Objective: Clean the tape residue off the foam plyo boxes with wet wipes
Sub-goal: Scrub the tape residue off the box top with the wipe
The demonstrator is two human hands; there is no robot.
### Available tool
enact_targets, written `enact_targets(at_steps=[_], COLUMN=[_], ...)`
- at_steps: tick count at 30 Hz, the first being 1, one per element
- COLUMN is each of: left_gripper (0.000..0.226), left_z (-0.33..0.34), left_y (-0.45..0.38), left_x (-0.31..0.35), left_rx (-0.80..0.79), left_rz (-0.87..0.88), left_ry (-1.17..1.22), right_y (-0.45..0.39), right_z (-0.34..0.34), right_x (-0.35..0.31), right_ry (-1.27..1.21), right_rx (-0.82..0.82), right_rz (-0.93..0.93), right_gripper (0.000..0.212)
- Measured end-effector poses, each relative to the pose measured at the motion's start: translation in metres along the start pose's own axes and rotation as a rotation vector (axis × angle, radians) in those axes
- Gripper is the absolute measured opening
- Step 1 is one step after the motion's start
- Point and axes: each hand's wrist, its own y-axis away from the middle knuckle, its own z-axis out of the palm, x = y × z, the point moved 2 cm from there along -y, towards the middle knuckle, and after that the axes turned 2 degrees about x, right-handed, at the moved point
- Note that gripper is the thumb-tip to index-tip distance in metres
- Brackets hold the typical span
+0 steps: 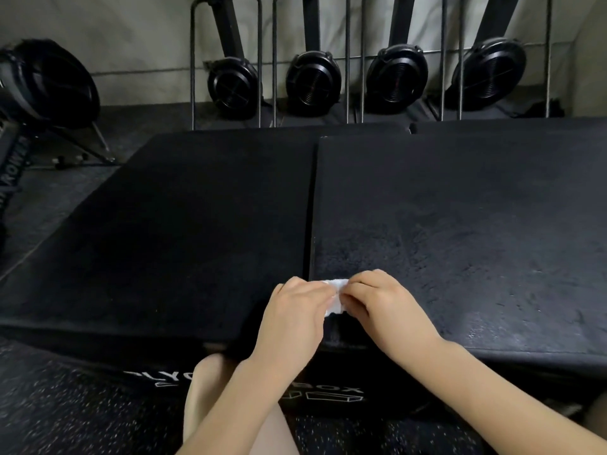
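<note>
Two black foam plyo boxes lie side by side in front of me, the left box [184, 224] and the right box [460, 218], with a narrow seam between them. A small crumpled white wet wipe [336, 295] is held over the near edge of the right box, just right of the seam. My left hand [295, 310] pinches the wipe's left side and my right hand [381, 300] pinches its right side. The right box's top looks streaked and damp with pale specks.
Several black rowing machines [312, 80] stand upright in a metal rack against the back wall. Another rower [42, 83] stands at the far left. Speckled rubber floor [65, 405] lies below. My bare knee [210, 389] is in front of the box's printed side.
</note>
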Motion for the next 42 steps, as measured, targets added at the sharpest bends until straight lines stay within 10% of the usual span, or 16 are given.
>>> enact_targets(at_steps=[42], left_gripper=[0.037], left_z=[-0.003], left_y=[0.011], left_x=[0.005], left_rx=[0.101], left_rz=[0.107], left_ry=[0.052], right_y=[0.009], right_z=[-0.005], right_x=[0.0], right_ry=[0.094], right_rx=[-0.104], right_rz=[-0.084], right_gripper=[0.022])
